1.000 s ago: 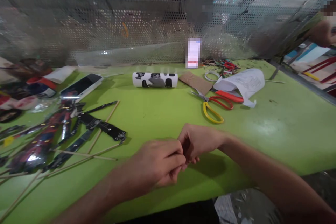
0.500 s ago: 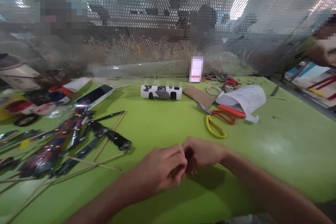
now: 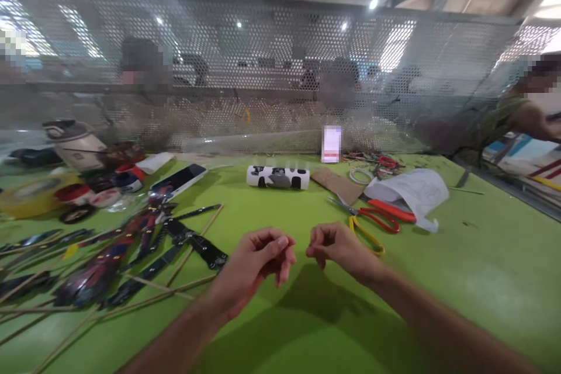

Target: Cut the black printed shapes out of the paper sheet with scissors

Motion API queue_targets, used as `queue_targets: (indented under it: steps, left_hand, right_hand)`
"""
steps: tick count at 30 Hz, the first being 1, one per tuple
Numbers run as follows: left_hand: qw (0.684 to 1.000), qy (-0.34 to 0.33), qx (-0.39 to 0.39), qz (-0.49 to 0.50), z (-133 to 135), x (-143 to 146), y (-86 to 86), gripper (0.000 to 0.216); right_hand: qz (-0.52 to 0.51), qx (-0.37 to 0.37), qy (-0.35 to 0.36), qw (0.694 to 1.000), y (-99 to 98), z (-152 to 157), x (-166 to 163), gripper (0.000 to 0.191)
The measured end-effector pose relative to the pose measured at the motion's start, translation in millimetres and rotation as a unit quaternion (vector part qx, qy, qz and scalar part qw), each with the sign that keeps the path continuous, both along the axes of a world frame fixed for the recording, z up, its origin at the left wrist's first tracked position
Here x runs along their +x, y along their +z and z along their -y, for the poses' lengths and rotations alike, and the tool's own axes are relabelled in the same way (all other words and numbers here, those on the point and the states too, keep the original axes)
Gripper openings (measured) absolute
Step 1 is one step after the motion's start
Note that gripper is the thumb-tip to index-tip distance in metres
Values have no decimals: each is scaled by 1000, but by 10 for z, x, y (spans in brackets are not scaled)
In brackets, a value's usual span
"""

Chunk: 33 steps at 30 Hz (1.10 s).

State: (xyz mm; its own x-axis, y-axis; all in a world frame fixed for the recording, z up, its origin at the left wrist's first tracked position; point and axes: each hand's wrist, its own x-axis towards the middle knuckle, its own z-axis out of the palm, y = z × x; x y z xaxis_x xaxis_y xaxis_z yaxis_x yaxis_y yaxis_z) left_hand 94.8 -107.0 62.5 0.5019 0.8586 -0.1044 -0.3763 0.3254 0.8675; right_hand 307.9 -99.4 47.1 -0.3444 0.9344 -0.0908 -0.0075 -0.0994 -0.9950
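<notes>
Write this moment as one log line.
left hand: curled | right hand: curled, near scissors | hands: apart | held: cannot tell

On the counter [image 3: 460, 269], the scissors [image 3: 368, 225] lie just behind the right grip [image 3: 335, 245], with the paper sheet [image 3: 409, 190] beyond them. The tube [image 3: 277, 177] lies well behind both grips. The jointed figure on sticks [image 3: 175, 239] lies left of the left grip [image 3: 263, 257].

The left hand [image 3: 256, 260] and right hand [image 3: 335, 245] hover close together above the green table [image 3: 460, 269], fingers curled. Scissors [image 3: 368, 225] lie just beyond them.
</notes>
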Motion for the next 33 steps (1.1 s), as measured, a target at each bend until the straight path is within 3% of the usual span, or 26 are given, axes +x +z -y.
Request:
queue_targets:
  steps: [2, 5, 8, 13, 19, 23, 27, 33]
  left_hand:
    - [1000, 12, -7, 2, 5, 1, 3, 18]
    - [1000, 28, -13, -6, 16, 8, 7, 19]
    - [1000, 17, -26, 4, 41, 33, 4, 20]
    - [1000, 0, -15, -8, 60, 71, -42, 21]
    - [976, 16, 154, -154, 64, 97, -170, 17]
    - [959, 59, 232, -150, 149, 188, -223, 14]
    - [967, 104, 214, -95, 211, 298, -200, 18]
    - [973, 118, 179, -84, 235, 298, -210, 19]
  right_hand:
    - [-26, 9, -12, 1000, 18, -2, 12, 40]
    - [-42, -6, 24, 999, 43, 2, 10, 33]
    - [-46, -28, 54, 997, 40, 11, -11, 30]
    - [-61, -31, 40, 997, 8, 22, -32, 36]
    - [-54, -7, -17, 998, -42, 67, -106, 43]
    - [-51, 11, -56, 997, -74, 171, -268, 45]
    - [-72, 36, -62, 995, -31, 277, -379, 43]
    - [-58, 80, -74, 992, 12, 317, -371, 35]
